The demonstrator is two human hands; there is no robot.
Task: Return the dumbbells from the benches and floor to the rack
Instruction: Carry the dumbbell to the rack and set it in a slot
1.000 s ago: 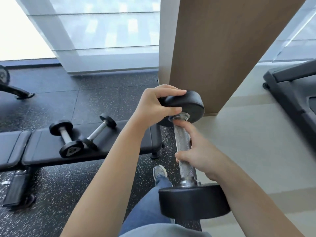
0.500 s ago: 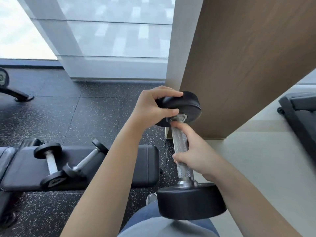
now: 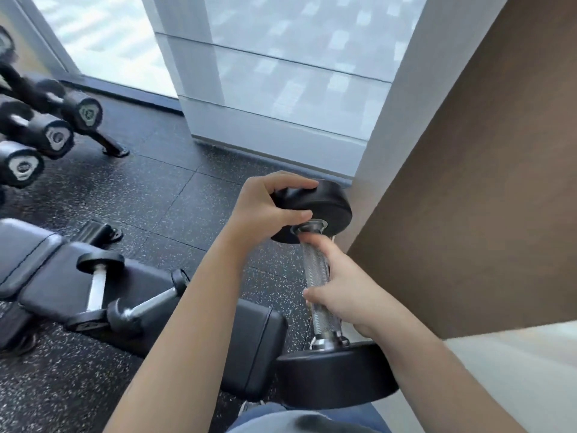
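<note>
I hold a large black dumbbell upright in front of me, one head up and one head down. My left hand grips the rim of the upper head, and my right hand is wrapped around the knurled steel handle. Two smaller dumbbells lie on the black bench at lower left: one with a pale handle and a thinner one beside it. The dumbbell rack shows at the left edge, with several dumbbells stored on it.
A brown wooden panel rises close on the right. Windows with a white pillar stand ahead. The floor is black speckled rubber, turning to pale flooring at lower right. My leg in jeans shows at the bottom.
The view has swung left: the rack with its stored dumbbells has come into sight and the bench has slid toward me. Both hands keep the same grip on the large dumbbell.
</note>
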